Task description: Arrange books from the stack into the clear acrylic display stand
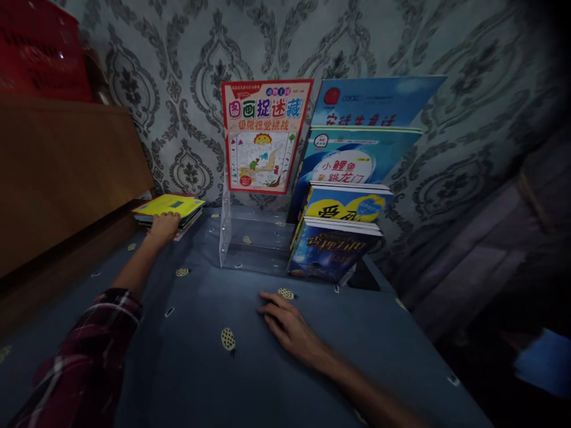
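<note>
Touching yellow-topped stack of rectangular paper books [184, 208] with curled left hand [165, 226], lying on blue pineapple-print cloth [196, 333] beside brown wooden cabinet [62, 172]; not showing whether clamped. Holding right hand [292, 331] empty, spread before clear plastic rack [254, 258]. Probably needing thumb support beneath.

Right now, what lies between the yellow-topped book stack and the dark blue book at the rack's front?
The head view shows patterned tablecloth beside the book stack, then the clear rack's left section, reaching the dark blue book.

The stack's top book [166, 204] is yellow, the sleeve [91, 351] maroon-and-white plaid.
</note>
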